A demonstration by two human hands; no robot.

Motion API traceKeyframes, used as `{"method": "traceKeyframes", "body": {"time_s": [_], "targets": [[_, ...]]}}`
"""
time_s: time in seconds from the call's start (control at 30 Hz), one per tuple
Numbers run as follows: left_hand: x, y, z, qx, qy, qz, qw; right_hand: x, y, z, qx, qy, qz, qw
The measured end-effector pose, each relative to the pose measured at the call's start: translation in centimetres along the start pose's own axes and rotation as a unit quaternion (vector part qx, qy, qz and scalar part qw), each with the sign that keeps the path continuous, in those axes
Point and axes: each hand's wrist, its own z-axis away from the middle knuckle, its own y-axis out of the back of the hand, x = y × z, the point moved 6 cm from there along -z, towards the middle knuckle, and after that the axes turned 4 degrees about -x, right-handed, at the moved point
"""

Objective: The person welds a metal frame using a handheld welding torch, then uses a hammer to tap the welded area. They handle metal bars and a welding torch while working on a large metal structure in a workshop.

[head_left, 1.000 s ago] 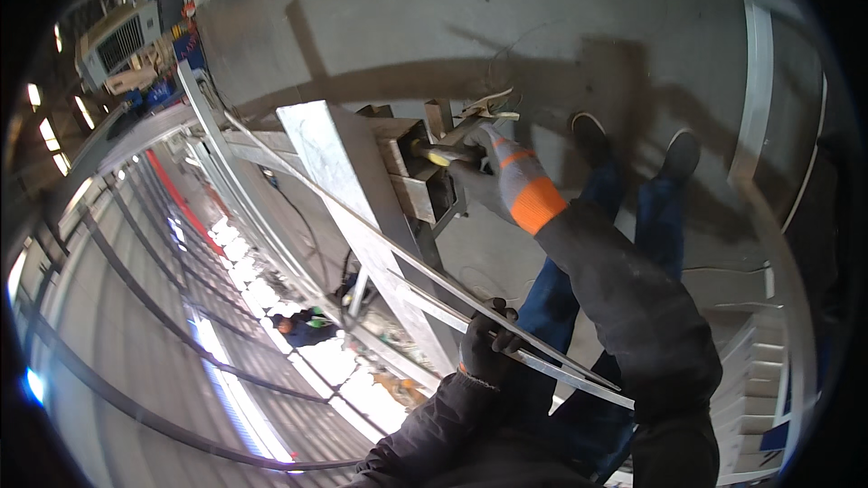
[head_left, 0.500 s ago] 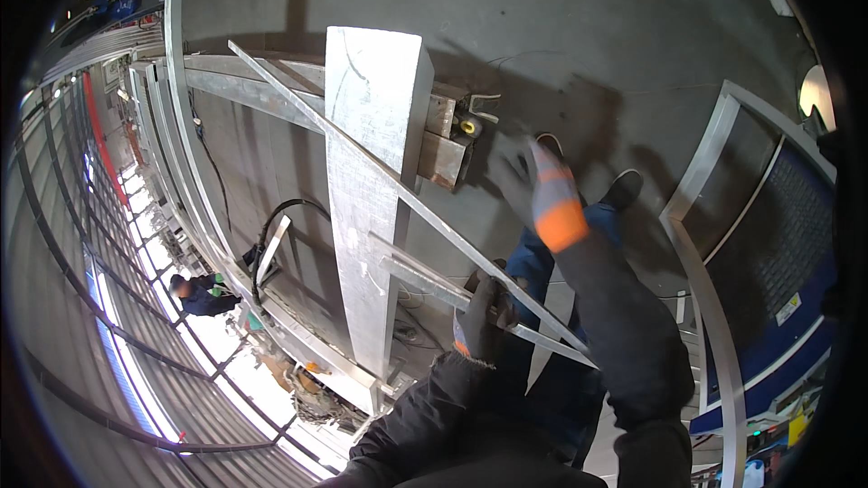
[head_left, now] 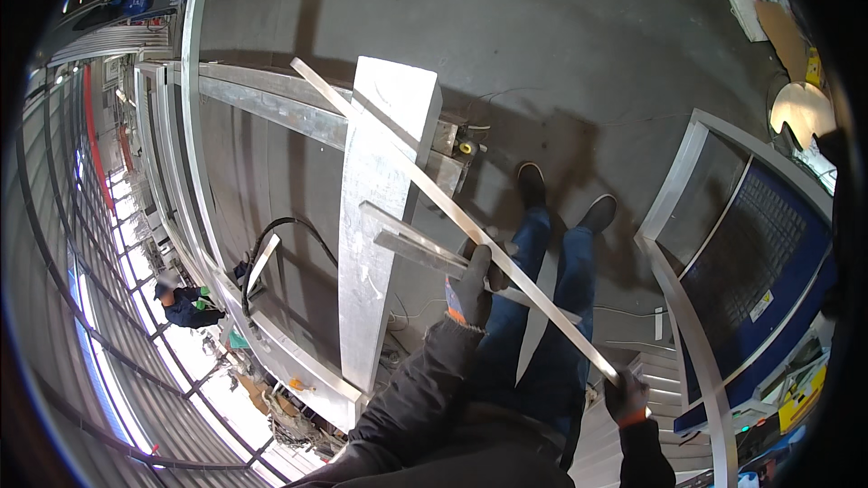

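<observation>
My left hand (head_left: 474,282), in a dark glove with an orange cuff, is closed around short flat metal bars (head_left: 418,254), whose far ends reach over a wide pale metal beam (head_left: 366,183). A long thin metal strip (head_left: 448,207) runs diagonally across that beam and passes against my left fingers. My right hand (head_left: 626,397), gloved too, is closed on the strip's near end at the lower right. How firmly the left fingers hold the long strip is hidden.
Long metal profiles (head_left: 196,117) stand at the left, with a black cable (head_left: 298,222) nearby. A metal frame with a blue panel (head_left: 755,262) stands at the right. Brackets with a yellow part (head_left: 467,147) sit beyond the beam. A co-worker (head_left: 190,305) is far left.
My right hand has come down from above the floor and taken hold of the long strip's near end. The strip has shifted rightward across the beam. My left hand keeps its grip.
</observation>
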Motion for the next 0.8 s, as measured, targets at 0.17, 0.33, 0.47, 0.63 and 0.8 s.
{"method": "traceKeyframes", "body": {"time_s": [0.17, 0.33, 0.47, 0.63, 0.8], "targets": [[-2.4, -2.5, 0.5, 0.005, 0.074, -0.054, 0.996, 12.3, -4.3, 16.5, -0.064, -0.179, 0.015, 0.982], [-6.4, -8.3, 0.7, -0.042, 0.097, -0.153, 0.983, 18.2, -8.0, 22.3, -0.129, -0.329, 0.060, 0.934], [-8.2, -8.6, -2.4, -0.005, 0.128, -0.159, 0.979, 21.7, -6.8, 21.0, -0.059, -0.406, 0.104, 0.906], [-11.1, -8.5, -3.6, -0.027, 0.122, -0.205, 0.971, 24.1, -3.1, 20.6, -0.080, -0.466, 0.131, 0.872], [-12.3, -7.8, -4.7, 0.004, 0.089, -0.206, 0.975, 24.4, 1.6, 19.1, -0.065, -0.477, 0.201, 0.853]]}}
